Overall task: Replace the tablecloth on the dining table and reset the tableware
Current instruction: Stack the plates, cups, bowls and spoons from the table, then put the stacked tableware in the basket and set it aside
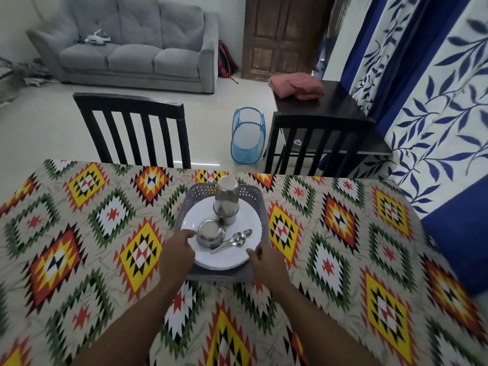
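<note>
My left hand (176, 256) and right hand (266, 261) grip the near corners of the gray tray (257, 199) holding 1 plate (232, 256), bowl, tumblers and spoons, lying mid-bench on the patterned tablecloth (79, 233), just ahead of me.

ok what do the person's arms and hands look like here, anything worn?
Both forearms are bare up to the bottom edge of the frame: no sleeves visible. Left hand and right hand are bare too, no gloves. No watch, bangle or ring shows on the wrists or fingers, though the picture is a little blurred, so small items could be missed.
</note>
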